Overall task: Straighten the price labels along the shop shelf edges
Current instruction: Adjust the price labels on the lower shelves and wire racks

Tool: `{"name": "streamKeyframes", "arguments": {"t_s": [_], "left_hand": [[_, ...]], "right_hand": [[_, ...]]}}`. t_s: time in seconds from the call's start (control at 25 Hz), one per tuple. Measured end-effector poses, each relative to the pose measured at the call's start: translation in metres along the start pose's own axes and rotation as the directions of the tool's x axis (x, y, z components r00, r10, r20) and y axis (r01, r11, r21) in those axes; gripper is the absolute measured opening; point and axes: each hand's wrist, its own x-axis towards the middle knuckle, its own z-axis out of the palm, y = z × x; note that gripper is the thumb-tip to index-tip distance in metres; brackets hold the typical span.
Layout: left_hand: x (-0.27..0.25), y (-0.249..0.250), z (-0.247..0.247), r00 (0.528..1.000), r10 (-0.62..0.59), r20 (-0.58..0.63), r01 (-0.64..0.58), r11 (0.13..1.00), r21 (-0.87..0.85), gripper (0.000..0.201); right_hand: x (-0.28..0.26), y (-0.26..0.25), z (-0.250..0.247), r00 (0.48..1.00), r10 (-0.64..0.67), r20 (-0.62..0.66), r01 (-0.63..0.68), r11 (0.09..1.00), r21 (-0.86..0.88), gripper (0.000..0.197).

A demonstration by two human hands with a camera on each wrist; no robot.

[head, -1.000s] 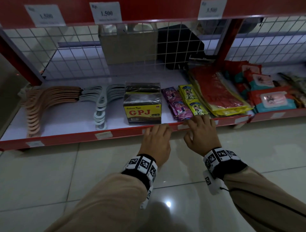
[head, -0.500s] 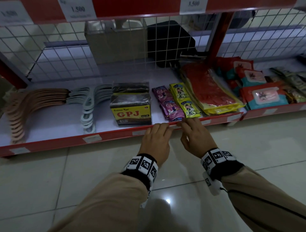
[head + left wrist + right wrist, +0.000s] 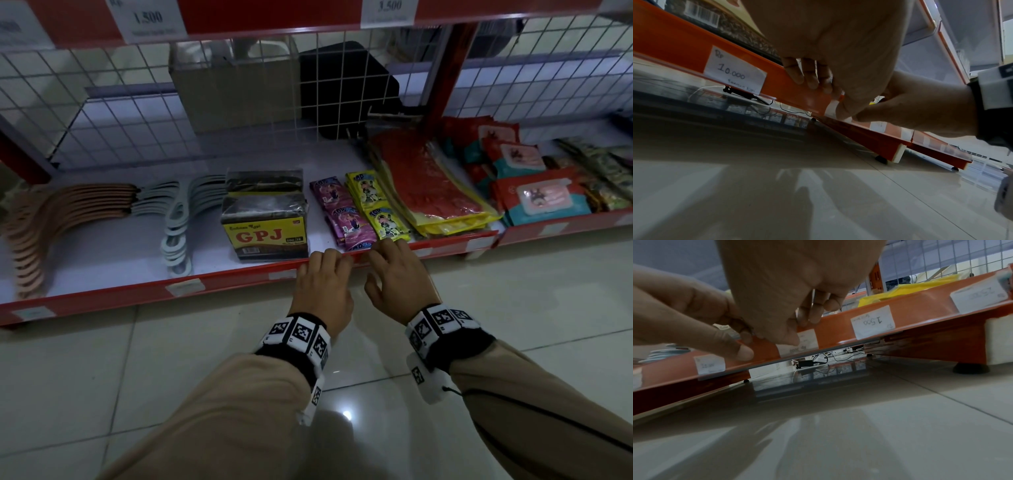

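Both hands meet at the red front edge (image 3: 239,279) of the bottom shelf, in front of the purple sachets (image 3: 342,219). My left hand (image 3: 329,263) hooks its fingers over the top of the edge and sets its thumb against the front strip. My right hand (image 3: 387,255) does the same just to the right. In the right wrist view its thumb presses a small white price label (image 3: 803,342) against the strip, and the left hand (image 3: 715,331) pinches the edge beside it. Other labels sit along the strip: a "10.000" one (image 3: 734,73) and a "1.500" one (image 3: 872,322).
On the shelf lie hangers (image 3: 68,219), a GPJ pack (image 3: 265,226), yellow sachets (image 3: 376,209), red packets (image 3: 428,185) and wipes (image 3: 544,198). A wire grid (image 3: 308,85) backs the shelf. The upper shelf edge carries price cards (image 3: 149,20). Glossy floor tiles (image 3: 137,377) lie below.
My right hand has slid left along the shelf edge, from in front of the yellow sachets to the purple ones, closing up to the left hand. The head view has shifted a little rightwards.
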Motion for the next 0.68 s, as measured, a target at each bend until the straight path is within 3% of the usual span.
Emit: {"name": "streamKeyframes", "arguments": {"t_s": [0.16, 0.36, 0.48, 0.56, 0.6, 0.68], "left_hand": [[0.002, 0.001, 0.002, 1.0, 0.002, -0.003, -0.002, 1.0, 0.02, 0.045], [0.003, 0.0, 0.0, 1.0, -0.013, 0.006, 0.013, 1.0, -0.014, 0.045], [0.005, -0.002, -0.002, 0.999, -0.032, -0.001, 0.032, 0.994, -0.1, 0.047], [0.007, -0.004, -0.005, 0.999, -0.05, -0.022, 0.045, 0.983, -0.177, 0.04], [0.008, -0.005, -0.005, 0.997, -0.062, -0.035, 0.053, 0.975, -0.217, 0.037], [0.008, -0.005, -0.005, 0.995, -0.091, -0.048, 0.074, 0.96, -0.269, 0.034]], "right_hand": [[0.005, 0.001, -0.002, 0.997, -0.035, 0.07, 0.039, 0.998, -0.049, 0.019], [0.013, 0.005, -0.003, 0.996, -0.011, 0.086, 0.01, 1.0, 0.011, 0.013], [0.017, 0.011, -0.007, 0.998, 0.038, 0.05, -0.046, 0.986, 0.158, 0.008], [0.018, 0.013, -0.007, 0.98, 0.2, -0.003, -0.184, 0.905, 0.383, 0.003], [0.019, 0.013, -0.008, 0.953, 0.303, 0.01, -0.266, 0.82, 0.506, 0.003], [0.021, 0.009, -0.008, 0.872, 0.475, 0.119, -0.395, 0.537, 0.745, 0.013]]}}
